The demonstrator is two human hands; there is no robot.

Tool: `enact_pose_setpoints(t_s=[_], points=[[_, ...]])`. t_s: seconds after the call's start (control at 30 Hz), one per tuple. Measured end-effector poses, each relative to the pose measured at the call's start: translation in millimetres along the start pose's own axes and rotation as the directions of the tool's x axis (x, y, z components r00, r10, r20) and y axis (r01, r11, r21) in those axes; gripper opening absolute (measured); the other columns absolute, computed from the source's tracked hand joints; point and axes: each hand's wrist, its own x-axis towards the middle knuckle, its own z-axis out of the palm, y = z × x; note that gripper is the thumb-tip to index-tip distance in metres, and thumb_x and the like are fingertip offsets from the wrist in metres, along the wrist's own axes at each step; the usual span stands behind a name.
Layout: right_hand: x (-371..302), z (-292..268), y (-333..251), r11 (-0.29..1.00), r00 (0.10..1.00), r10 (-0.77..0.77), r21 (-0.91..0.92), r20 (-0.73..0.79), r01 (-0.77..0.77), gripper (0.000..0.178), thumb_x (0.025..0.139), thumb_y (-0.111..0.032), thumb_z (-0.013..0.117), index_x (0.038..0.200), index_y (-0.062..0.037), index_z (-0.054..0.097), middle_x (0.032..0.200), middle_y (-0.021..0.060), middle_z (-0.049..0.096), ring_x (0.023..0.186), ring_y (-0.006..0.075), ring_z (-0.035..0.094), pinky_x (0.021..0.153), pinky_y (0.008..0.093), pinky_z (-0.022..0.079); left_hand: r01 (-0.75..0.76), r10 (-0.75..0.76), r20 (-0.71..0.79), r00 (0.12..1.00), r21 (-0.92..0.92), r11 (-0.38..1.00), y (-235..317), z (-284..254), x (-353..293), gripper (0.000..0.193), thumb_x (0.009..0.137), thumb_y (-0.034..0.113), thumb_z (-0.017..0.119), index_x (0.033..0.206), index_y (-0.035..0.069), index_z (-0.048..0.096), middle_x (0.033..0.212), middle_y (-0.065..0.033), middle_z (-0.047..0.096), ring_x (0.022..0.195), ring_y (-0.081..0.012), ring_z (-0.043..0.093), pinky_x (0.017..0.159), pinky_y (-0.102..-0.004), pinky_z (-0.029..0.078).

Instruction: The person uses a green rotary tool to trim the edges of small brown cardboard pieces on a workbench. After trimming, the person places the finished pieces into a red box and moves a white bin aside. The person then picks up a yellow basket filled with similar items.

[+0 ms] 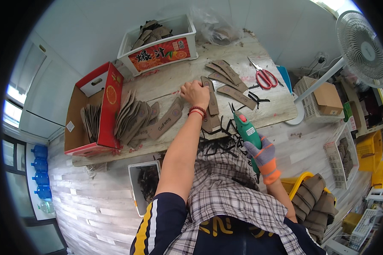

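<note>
My left hand [195, 94] is bare, wears a red bracelet and rests on the worktable. Its fingers are curled among flat brown strips with rounded ends and printing; what they pinch, if anything, is hidden. One brown strip [211, 100] lies right beside its thumb. My right hand [264, 155], in a grey and orange glove, is wrapped round green electric scissors [247, 132] with a red top and pointed metal blades aimed at the table. Thin black straps [225, 142] lie in a tangle between the scissors and my lap. More brown strips [236, 94] are fanned out right of my left hand.
An open red carton [110, 112] of strips stands left, with a strip pile [136, 119] beside it. A white bin [159, 51] stands at the back. Red-handled scissors [266, 78] lie at the right. A fan [364, 49] and a yellow basket [302, 182] flank me.
</note>
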Motion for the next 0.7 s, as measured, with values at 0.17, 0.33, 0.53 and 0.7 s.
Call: enact_pose_setpoints(t_s=[0.17, 0.33, 0.53, 0.7], points=[[5, 5, 0, 0.996, 0.997, -0.033, -0.083, -0.062, 0.028, 0.047, 0.075, -0.027, 0.079, 0.108, 0.0019, 0.061, 0.079, 0.0045, 0.065, 0.068, 0.0079, 0.055, 0.062, 0.0245, 0.047, 0.162, -0.102, 0.126, 0.987, -0.801, 0.577, 7, -26, -5, 0.012, 0.08, 0.01, 0.068, 0.089, 0.003, 0.063, 0.084, -0.0043, 0.062, 0.08, -0.0168, 0.056, 0.075, -0.032, 0.045], [6, 18, -8, 0.997, 0.996, -0.071, -0.033, -0.062, 0.069, 0.051, 0.073, -0.027, 0.081, 0.109, 0.0014, 0.061, 0.08, 0.0048, 0.065, 0.067, 0.0082, 0.057, 0.061, 0.0252, 0.048, 0.367, -0.085, 0.361, 0.929, -0.928, 0.063, 22, -77, -43, 0.004, 0.089, 0.007, 0.06, 0.091, 0.004, 0.062, 0.082, -0.0014, 0.065, 0.065, -0.0075, 0.056, 0.06, -0.0224, 0.044], [-1, 23, -9, 0.996, 0.995, -0.09, 0.02, -0.033, 0.091, 0.05, 0.074, -0.028, 0.08, 0.11, 0.0002, 0.061, 0.079, 0.0041, 0.065, 0.068, 0.0079, 0.058, 0.062, 0.0248, 0.048, 0.329, -0.123, 0.335, 0.934, -0.942, -0.064, 26, -84, -73, 0.003, 0.089, 0.007, 0.061, 0.09, 0.004, 0.061, 0.082, -0.0017, 0.065, 0.067, -0.0075, 0.057, 0.062, -0.0214, 0.046], [-1, 21, -5, 0.992, 0.991, -0.124, -0.042, -0.043, 0.122, 0.05, 0.074, -0.029, 0.08, 0.109, 0.0003, 0.061, 0.077, 0.0045, 0.064, 0.066, 0.0076, 0.057, 0.059, 0.0244, 0.048, 0.335, -0.108, 0.348, 0.931, -0.935, -0.115, 28, -73, -87, 0.003, 0.089, 0.005, 0.06, 0.09, 0.004, 0.058, 0.084, -0.0025, 0.064, 0.07, -0.0083, 0.058, 0.065, -0.0225, 0.048]])
